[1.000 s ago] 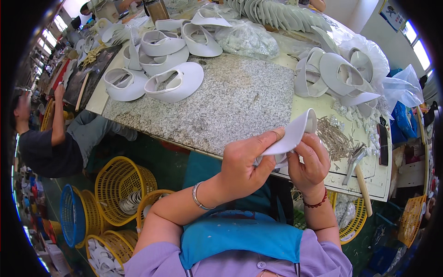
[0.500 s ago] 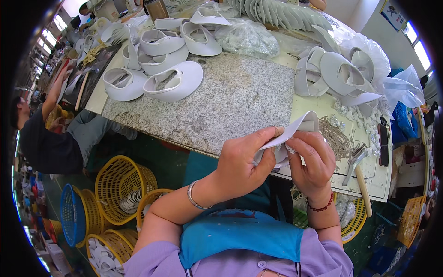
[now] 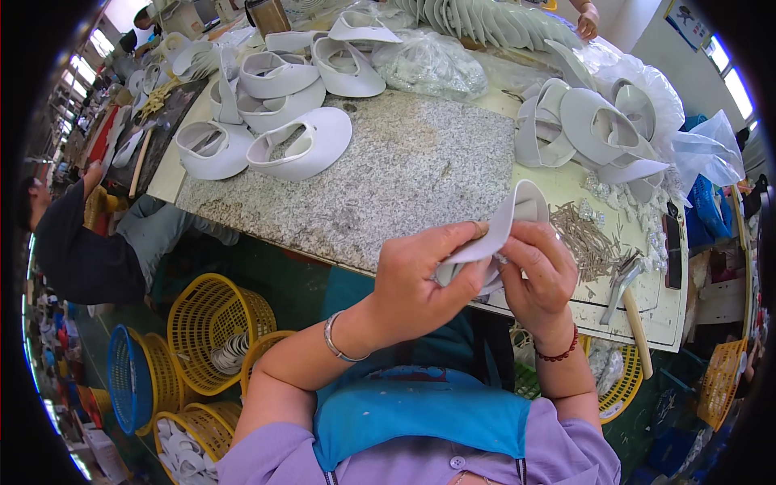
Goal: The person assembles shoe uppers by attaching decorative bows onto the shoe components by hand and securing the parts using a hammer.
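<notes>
Between my hands, above the table's front edge, is a white visor (image 3: 503,227) with a curved brim, tilted up on its side. My left hand (image 3: 428,271) pinches its near left part between thumb and fingers. Closed on the visor's right side is my right hand (image 3: 537,267), its fingertips partly behind the band. A small clear, glittery bit shows by the right fingers, too small to make out. Finished-looking white visors (image 3: 301,144) sit in a group on the left of the stone slab (image 3: 388,178), and another stack of visors (image 3: 594,129) stands at the right.
Right of my hands lie a pile of thin brown strips (image 3: 584,241), a hammer (image 3: 630,315) and a dark phone (image 3: 672,250). Yellow baskets (image 3: 212,323) stand on the floor at left. A co-worker (image 3: 85,238) sits at left; another person's hand (image 3: 588,23) shows at the far edge.
The visor in my hands has tipped more upright and shifted slightly left, both hands moving with it. Another person's hand has come into view at the far edge; the left co-worker's arm has lowered.
</notes>
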Demonstrator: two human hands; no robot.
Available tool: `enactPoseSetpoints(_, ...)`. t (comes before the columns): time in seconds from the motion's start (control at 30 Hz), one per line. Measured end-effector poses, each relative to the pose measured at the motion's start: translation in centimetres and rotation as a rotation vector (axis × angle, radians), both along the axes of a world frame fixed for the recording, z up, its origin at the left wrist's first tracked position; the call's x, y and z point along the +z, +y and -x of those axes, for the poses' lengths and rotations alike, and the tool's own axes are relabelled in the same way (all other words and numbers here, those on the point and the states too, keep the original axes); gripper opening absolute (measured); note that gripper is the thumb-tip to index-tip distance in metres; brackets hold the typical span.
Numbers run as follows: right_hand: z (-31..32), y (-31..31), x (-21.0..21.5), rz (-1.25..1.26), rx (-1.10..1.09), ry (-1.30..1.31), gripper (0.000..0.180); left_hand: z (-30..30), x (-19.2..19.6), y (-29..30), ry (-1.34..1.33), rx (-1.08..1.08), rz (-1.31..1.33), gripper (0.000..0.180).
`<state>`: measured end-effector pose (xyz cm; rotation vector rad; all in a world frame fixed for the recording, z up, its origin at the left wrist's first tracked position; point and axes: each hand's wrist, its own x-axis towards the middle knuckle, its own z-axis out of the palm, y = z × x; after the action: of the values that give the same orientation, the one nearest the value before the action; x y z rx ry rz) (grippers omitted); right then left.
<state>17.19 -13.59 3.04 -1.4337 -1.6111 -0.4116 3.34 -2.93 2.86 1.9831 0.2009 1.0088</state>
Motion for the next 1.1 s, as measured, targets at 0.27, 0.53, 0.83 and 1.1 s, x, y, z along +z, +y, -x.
enactPoseSetpoints(0.27, 0.2, -0.2, -0.6, -0.025, 0.015, 0.014, 0.035, -0.1, -0.2, 0.4, 0.064, -0.087, 0.566, 0.015)
enactPoseSetpoints(0.53, 0.2, -0.3, -1.0, -0.077, -0.008, -0.030, 0.034, 0.5, -0.4, 0.3, 0.098, -0.209, 0.703, 0.020)
enactPoseSetpoints(0.83, 1.4, -1.5, 0.4, 0.162, 0.015, 0.444, 0.027, 0.1, -1.1, -1.0, 0.023, -0.016, 0.220, 0.025)
enactPoseSetpoints(1.1, 1.6, -1.3, 0.9, 0.226, -0.100, 0.639, 0.017, -0.4, -1.9, -1.3, -0.054, 0.038, -0.105, 0.035)
